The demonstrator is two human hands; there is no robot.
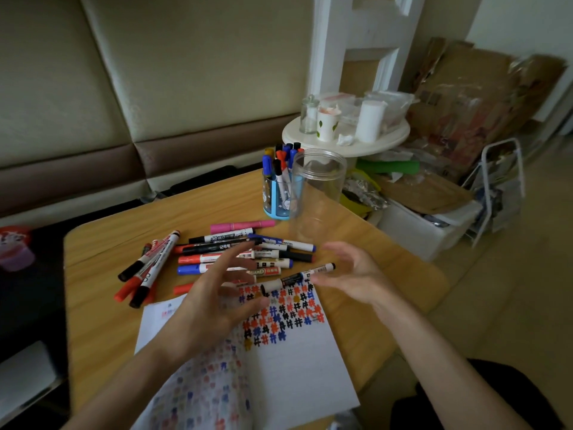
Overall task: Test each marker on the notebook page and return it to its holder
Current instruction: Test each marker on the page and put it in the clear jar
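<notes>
Choice of the next marker, with left hand (214,293) and right hand (350,274) hovering above the desk (102,321), fingers of both straight and spread, holding nothing. Best to take the black-capped marker (297,277) lying across the top edge of the notebook page (297,367), between the two hands. Pinch the barrel with one hand and pull the cap with the other. Draw one short mark on bare white paper below the coloured rows. Then recap firmly and stand it cap up, probably in the blue holder (279,203) behind the heaps.

Counted:
- one notebook page in use
- two containers: the blue holder with about ten markers, and the clear jar (319,187) just beside it, seemingly empty
- one pink marker (242,225)
- about nine in the middle heap (235,256)
- about five in the left heap (148,265)
</notes>
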